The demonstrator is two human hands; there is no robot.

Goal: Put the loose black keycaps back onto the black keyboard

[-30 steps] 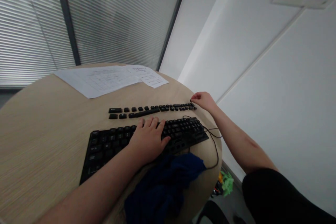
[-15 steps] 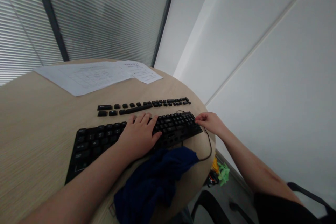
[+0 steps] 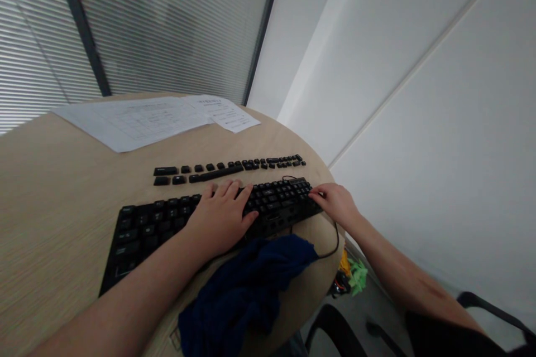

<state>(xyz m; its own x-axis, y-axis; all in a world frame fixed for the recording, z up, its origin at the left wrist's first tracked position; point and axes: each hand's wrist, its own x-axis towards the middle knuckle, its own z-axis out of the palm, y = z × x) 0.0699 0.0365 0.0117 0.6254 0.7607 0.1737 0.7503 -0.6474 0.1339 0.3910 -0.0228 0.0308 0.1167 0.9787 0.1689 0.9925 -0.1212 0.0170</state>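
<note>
A black keyboard lies across the table, with some keycaps off its near edge. My left hand rests flat on its middle, fingers spread over the keys. At the keyboard's right end, my right hand has thumb and fingers pinched together at the edge of the keys; whatever is between the fingertips is too small to make out. Behind the keyboard, loose black keycaps are lined up in two rows, a long spacebar among them. A crumpled dark blue cloth lies in front of the keyboard.
Printed paper sheets lie at the back of the round wooden table. A black cable loops near the right edge. A white wall stands close on the right. Black chair parts and green and yellow items are below.
My right hand has shifted slightly left and down along the keyboard's right end, still pinched. My left hand stays in place. The view has moved a little.
</note>
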